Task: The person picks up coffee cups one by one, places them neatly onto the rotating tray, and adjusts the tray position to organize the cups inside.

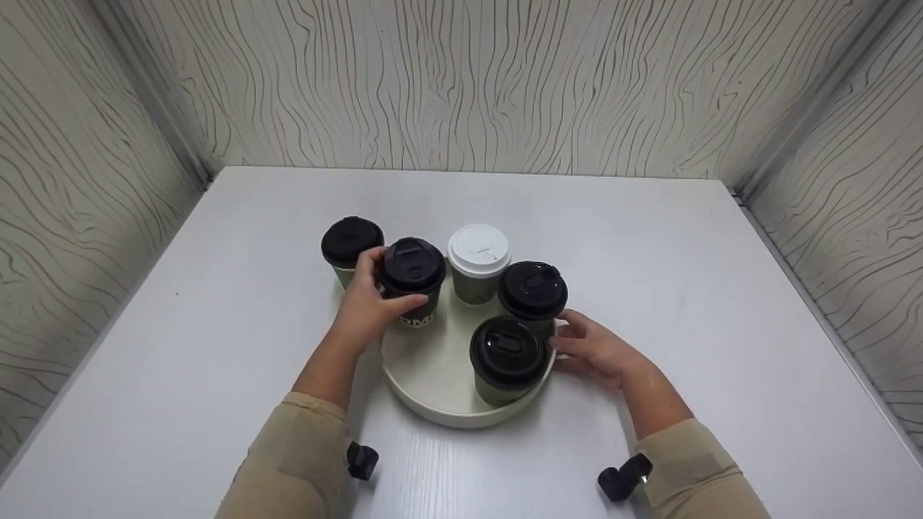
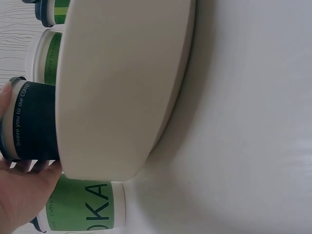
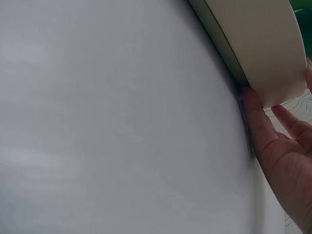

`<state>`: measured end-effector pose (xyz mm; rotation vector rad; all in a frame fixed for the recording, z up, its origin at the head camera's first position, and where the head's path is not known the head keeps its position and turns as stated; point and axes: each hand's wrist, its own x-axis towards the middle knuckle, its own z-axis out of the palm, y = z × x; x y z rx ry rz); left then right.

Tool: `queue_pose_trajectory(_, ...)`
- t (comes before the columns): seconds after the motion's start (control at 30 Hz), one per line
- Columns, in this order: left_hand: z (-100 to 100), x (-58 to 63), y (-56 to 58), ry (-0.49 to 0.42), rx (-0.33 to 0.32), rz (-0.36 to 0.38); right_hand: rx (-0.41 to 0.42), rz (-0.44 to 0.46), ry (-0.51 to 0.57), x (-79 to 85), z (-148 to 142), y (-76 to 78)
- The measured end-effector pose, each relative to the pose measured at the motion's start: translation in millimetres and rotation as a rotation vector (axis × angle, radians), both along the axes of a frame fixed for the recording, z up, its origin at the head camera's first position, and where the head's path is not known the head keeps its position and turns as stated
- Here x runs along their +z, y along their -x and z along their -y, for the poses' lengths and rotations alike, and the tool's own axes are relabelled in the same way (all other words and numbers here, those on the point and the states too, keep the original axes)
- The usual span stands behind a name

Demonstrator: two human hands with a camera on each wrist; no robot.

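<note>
My left hand (image 1: 364,306) grips a dark paper coffee cup (image 2: 36,122) by its sides, thumb toward the front and fingers behind. This cup has a black lid (image 1: 413,265) and stands upright within the left side of a round cream tray (image 1: 425,371). At the tray's right edge, my right hand (image 1: 595,353) holds the outer wall, with one finger low by the tabletop in the right wrist view. Near it inside the tray stand two black-lidded cups, a front cup (image 1: 508,360) and a back cup (image 1: 532,292). A white-lidded green cup (image 1: 476,285) stands at the tray's rear.
Just outside the tray, behind my left hand, a green cup (image 2: 80,202) with a black lid stands on the white table (image 1: 649,252). Patterned panels (image 1: 461,86) enclose the table at the back and both sides.
</note>
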<state>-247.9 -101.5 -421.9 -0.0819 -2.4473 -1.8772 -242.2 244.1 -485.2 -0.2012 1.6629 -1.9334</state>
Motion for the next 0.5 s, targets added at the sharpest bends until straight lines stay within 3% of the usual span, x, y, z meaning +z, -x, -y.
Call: queue_pose_trajectory(0.5, -1.7, -4.3, -0.3, 0.051, -0.011, 0.054, 0.008, 0.009, -0.028, 1.4, -0.4, 0.0)
